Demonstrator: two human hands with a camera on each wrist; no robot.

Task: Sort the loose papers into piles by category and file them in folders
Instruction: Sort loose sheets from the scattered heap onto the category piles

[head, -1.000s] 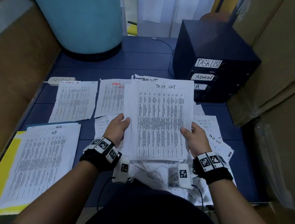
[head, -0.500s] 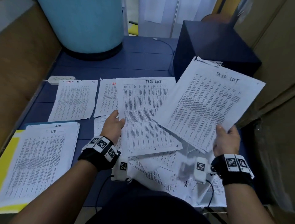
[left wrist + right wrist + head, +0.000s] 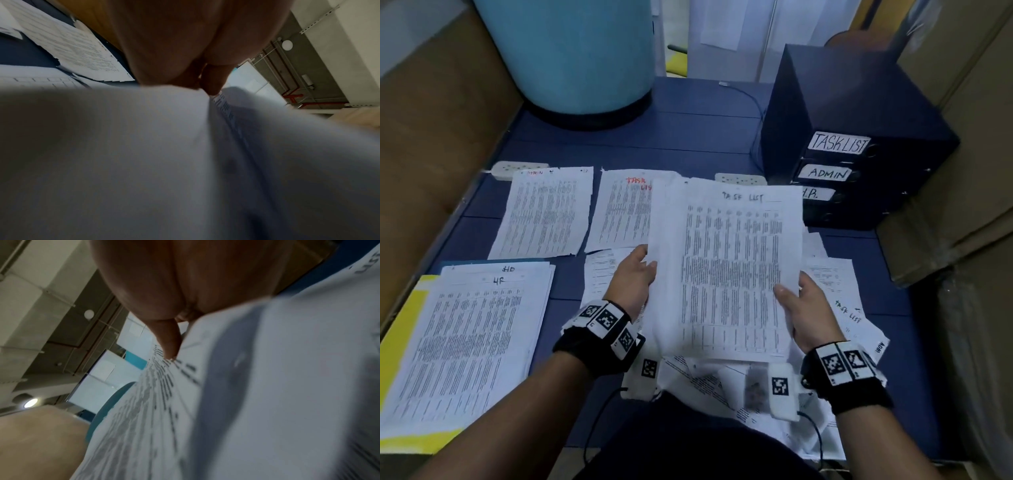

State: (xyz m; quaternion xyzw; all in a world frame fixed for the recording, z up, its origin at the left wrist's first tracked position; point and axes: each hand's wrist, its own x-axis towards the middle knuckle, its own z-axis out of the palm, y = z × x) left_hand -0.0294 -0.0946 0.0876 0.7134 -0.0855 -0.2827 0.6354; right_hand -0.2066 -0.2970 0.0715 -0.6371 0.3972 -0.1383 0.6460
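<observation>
I hold a stack of sheets headed TASK LIST upright over the desk middle. My left hand grips its left edge; my right hand pinches its right edge, thumb on the print. The wrist views show the paper close under the left hand and the printed sheet under the right thumb. On the blue desk lie an ADMIN sheet, a red-marked TASK LIST sheet and an HR pile on a yellow folder. Loose papers lie beneath.
A dark file box with drawers labelled TASK LIST, ADMIN and H.R. stands at the right back. A large pale-blue drum stands at the back left. Two power strips lie behind the sheets. Cardboard walls flank both sides.
Half a second ago my right hand held a TASK LIST sheet out to the right; it has come back onto the stack, and both hands hold it together again.
</observation>
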